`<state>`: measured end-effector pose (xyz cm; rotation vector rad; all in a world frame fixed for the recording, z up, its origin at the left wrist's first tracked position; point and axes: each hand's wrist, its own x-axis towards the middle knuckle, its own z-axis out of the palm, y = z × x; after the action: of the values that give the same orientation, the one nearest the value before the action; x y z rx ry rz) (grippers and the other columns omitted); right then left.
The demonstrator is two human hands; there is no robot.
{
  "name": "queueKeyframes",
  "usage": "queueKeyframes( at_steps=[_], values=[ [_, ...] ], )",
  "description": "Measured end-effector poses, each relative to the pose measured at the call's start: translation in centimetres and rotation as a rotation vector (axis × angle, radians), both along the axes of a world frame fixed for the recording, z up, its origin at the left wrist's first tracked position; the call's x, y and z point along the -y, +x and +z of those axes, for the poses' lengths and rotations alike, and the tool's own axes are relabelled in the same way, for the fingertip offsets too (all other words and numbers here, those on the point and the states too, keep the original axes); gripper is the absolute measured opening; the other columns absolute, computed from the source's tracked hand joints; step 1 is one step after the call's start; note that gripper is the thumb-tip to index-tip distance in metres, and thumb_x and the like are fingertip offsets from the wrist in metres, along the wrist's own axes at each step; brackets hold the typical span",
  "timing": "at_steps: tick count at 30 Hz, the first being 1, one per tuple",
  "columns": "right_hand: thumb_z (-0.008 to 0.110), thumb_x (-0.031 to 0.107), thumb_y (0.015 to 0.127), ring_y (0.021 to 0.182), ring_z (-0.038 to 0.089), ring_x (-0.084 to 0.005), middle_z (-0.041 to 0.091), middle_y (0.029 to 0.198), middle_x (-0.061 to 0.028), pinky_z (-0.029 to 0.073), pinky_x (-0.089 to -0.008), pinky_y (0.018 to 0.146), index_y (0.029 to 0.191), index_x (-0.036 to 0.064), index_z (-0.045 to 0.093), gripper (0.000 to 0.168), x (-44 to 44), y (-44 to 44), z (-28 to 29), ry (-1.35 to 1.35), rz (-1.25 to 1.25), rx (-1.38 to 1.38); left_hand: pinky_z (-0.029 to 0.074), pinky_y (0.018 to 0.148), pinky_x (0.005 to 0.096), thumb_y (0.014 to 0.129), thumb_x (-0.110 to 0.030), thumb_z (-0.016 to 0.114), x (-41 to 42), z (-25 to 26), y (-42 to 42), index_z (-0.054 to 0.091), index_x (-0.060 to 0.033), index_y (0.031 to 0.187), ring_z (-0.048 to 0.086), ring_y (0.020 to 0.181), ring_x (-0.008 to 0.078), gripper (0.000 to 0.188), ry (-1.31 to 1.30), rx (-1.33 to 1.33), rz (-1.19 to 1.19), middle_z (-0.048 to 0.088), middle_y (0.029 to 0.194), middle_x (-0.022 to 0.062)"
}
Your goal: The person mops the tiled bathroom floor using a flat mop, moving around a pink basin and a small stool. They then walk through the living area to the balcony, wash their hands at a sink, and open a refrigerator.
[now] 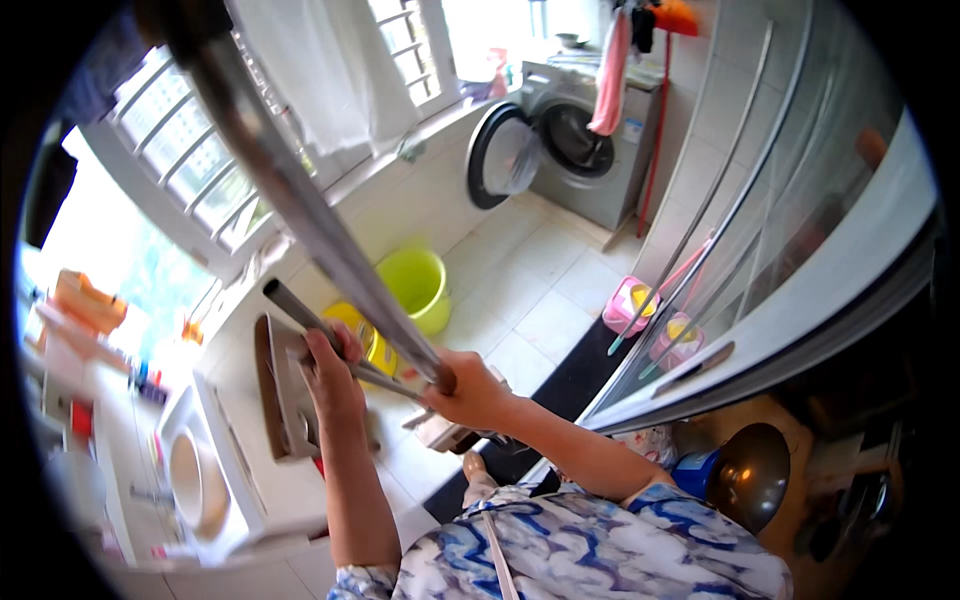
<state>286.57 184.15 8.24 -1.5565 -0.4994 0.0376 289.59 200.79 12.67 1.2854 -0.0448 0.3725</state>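
My right hand [472, 390] grips the lower end of a long metal pole [322, 217], which slants up to the upper left, close to the camera. A thinner metal tube [296, 306] runs below it, and my left hand [334, 367] is closed around this tube. The tube's other end reaches to my right hand. Below my right hand, just above my foot, a pale object [442, 431] is partly hidden by the hand and forearm. Behind the pole stand a lime green bucket [424, 292] and a yellow bucket [382, 352].
A front-loading washing machine [592, 135] stands at the far wall with its round door open. To the right are a sliding glass door [795, 247] and a pink mop bucket [626, 304]. A white sink [199, 480] lies left; a wok [750, 476] is lower right.
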Motion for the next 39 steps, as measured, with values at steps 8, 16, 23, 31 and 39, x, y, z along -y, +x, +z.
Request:
queueKeyframes(
  at_steps=[8, 16, 23, 31, 39],
  values=[
    [0.049, -0.002, 0.074, 0.058, 0.054, -0.0077, 0.061, 0.067, -0.0042, 0.045, -0.0230, 0.055, 0.096, 0.000, 0.060, 0.024, 5.9, 8.1, -3.5, -0.007, -0.539, -0.035, 0.029, 0.051, 0.0227, 0.082, -0.043, 0.062, 2.8, -3.0, 11.1, 0.045, -0.0080, 0.072, 0.039, 0.056, 0.0084, 0.040, 0.078, 0.091, -0.313, 0.044, 0.062, 0.0000],
    [0.063, 0.013, 0.081, 0.061, 0.057, -0.0096, 0.061, 0.072, -0.0041, 0.046, -0.0248, 0.056, 0.095, 0.000, 0.061, 0.019, 16.4, 14.3, -7.2, -0.084, -0.901, -0.186, 0.039, 0.062, 0.0228, 0.078, -0.022, 0.072, 8.8, -4.3, 19.7, 0.060, -0.0052, 0.081, 0.048, 0.066, 0.0074, 0.020, 0.231, -0.073, -0.600, 0.053, 0.069, -0.0032],
    [0.064, 0.010, 0.081, 0.056, 0.055, -0.0108, 0.055, 0.064, -0.0009, 0.046, -0.0250, 0.052, 0.076, 0.002, 0.057, 0.012, 25.8, 21.9, -15.0, 0.139, -1.235, -0.300, 0.032, 0.049, 0.0237, 0.079, -0.026, 0.070, 14.7, -4.1, 27.6, 0.049, -0.0059, 0.063, 0.042, 0.054, 0.0091, 0.034, 0.456, -0.011, -0.857, 0.047, 0.058, 0.0008],
    [0.065, 0.005, 0.074, 0.063, 0.057, -0.0111, 0.060, 0.069, -0.0009, 0.047, -0.0248, 0.058, 0.078, 0.002, 0.062, 0.006, 35.5, 25.2, -20.5, 0.028, -1.414, -0.311, 0.033, 0.051, 0.0232, 0.083, -0.024, 0.064, 20.9, -5.5, 36.0, 0.050, -0.0068, 0.060, 0.042, 0.056, 0.0072, 0.032, 0.464, -0.064, -1.011, 0.048, 0.059, -0.0014],
    [0.066, 0.003, 0.073, 0.065, 0.059, -0.0132, 0.061, 0.071, -0.0033, 0.048, -0.0267, 0.063, 0.080, 0.002, 0.061, 0.008, 39.0, 26.7, -18.1, 0.228, -1.468, -0.301, 0.033, 0.054, 0.0319, 0.079, -0.040, 0.068, 27.5, -4.1, 41.9, 0.053, -0.0056, 0.066, 0.038, 0.055, 0.0153, 0.039, 0.793, 0.038, -1.186, 0.041, 0.055, 0.0053]
  ],
)
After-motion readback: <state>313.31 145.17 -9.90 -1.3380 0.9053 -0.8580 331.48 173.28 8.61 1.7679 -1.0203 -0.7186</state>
